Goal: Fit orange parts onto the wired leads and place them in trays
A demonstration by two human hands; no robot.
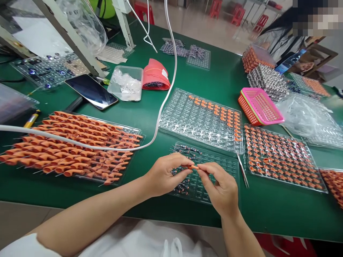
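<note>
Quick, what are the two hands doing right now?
Left hand: pinched on the small orange piece.
Right hand: pinched on the same orange piece's other end.

The two hands meet at the lower middle of the frame, the left hand [163, 176] and right hand [221, 189] pinching one small part [193, 167] between their fingertips above a small tray [227, 166]. Just behind that tray lies a larger tray [187, 117]. Right of both sits another tray [278, 157], with a basket [259, 107] behind it. At the left lies a tray of sleeves [72, 146], a cable [160, 110] running across it. Behind that, upper left, lie a phone [91, 91] and a small box [127, 84].
</note>
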